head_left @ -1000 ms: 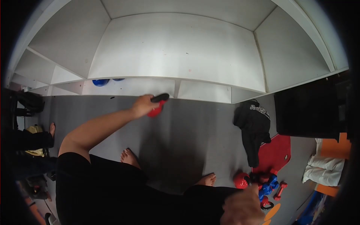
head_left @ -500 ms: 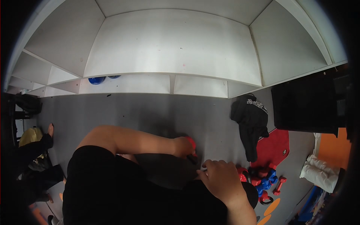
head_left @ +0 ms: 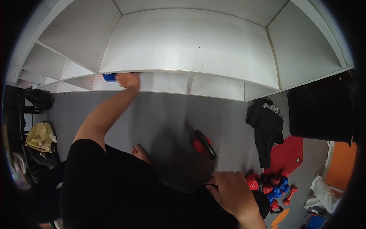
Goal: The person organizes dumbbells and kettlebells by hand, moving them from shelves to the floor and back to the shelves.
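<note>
My left hand reaches into the lower shelf row, right beside a blue kettlebell; its fingers are blurred and partly hidden, so their grip cannot be made out. A red kettlebell with a black handle stands on the grey floor in front of my body, with no hand on it. My right hand rests over my bent right knee, thumb apart from the fingers, holding nothing visible.
White shelving spans the front. Rightward lie a black garment, a red mat, several red and blue weights and a red dumbbell. A yellow bag is at the left, near a dark bag.
My left hand has let go of the red kettlebell and moved forward and left to the shelf. The red kettlebell now stands uncovered. The view has shifted slightly; my right hand stays on the knee.
</note>
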The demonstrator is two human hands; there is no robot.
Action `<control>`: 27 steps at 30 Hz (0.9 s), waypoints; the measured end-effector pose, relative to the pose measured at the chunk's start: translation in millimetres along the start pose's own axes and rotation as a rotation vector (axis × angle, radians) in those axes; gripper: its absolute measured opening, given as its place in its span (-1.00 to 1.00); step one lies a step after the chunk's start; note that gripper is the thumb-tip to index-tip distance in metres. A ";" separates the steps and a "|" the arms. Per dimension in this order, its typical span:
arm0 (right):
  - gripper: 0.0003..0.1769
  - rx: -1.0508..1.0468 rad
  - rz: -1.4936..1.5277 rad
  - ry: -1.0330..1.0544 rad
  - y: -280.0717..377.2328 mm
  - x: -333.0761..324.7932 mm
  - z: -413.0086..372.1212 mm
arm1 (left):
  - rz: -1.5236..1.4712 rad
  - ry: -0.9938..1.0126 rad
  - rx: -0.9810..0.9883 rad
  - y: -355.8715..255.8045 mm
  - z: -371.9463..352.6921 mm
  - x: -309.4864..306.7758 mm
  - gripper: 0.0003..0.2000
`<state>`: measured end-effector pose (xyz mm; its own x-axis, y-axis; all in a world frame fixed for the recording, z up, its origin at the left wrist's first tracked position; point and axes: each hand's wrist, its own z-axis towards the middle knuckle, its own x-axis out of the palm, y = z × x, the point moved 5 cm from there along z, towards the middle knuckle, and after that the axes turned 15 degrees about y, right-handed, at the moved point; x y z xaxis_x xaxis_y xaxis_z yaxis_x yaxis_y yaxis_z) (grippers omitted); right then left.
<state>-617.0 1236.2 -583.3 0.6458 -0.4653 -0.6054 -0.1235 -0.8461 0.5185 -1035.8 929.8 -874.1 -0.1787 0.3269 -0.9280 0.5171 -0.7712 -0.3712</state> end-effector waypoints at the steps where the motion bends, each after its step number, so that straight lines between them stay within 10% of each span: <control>1: -0.70 0.002 0.003 0.000 1.3 -0.1 -0.9 | -0.017 -0.138 0.041 -0.4 19.6 -24.5 -0.39; 18: -0.53 0.022 -0.137 0.029 16.9 13.4 -4.5 | -0.607 0.907 0.245 20.7 38.5 -10.5 -0.62; 27: -0.75 -0.116 -0.084 0.033 3.1 10.8 11.6 | -0.360 1.341 0.325 24.1 -137.6 -45.6 -0.78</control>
<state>-619.1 1225.6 -595.2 0.6750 -0.3834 -0.6304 0.0192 -0.8450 0.5345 -900.0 971.4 -836.5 0.7518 0.6484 -0.1201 0.3699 -0.5654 -0.7372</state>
